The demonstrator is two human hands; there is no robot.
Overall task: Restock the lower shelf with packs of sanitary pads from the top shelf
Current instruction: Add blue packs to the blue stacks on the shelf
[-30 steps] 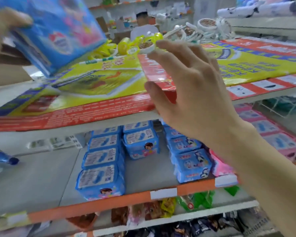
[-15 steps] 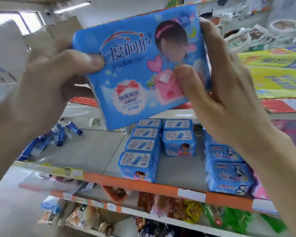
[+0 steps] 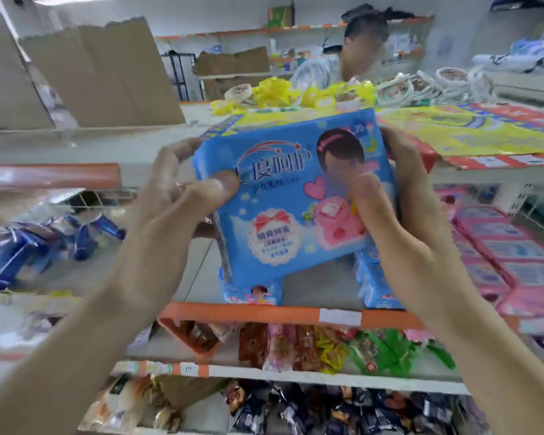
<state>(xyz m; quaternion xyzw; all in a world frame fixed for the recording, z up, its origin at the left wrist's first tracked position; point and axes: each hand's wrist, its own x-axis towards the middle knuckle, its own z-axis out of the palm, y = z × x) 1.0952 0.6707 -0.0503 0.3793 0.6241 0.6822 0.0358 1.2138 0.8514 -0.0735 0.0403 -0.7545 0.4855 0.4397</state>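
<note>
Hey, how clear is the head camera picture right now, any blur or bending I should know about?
Head view: the blue pack held by the left hand and right hand is fairly sharp, its print readable; the blue tubes at left and pink packs at right smear with motion blur; shelf edges bow from wide-angle distortion; lighting is even, without harsh glare.

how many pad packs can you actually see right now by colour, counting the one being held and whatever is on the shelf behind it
Blue packs: 3, the blue pack gripped between left hand and right hand, one shelf pack below it, one right-side pack.
Pink packs: cannot count, the pink stack is blurred together.
Total countable: 3; others may be hidden behind the held pack.
</note>
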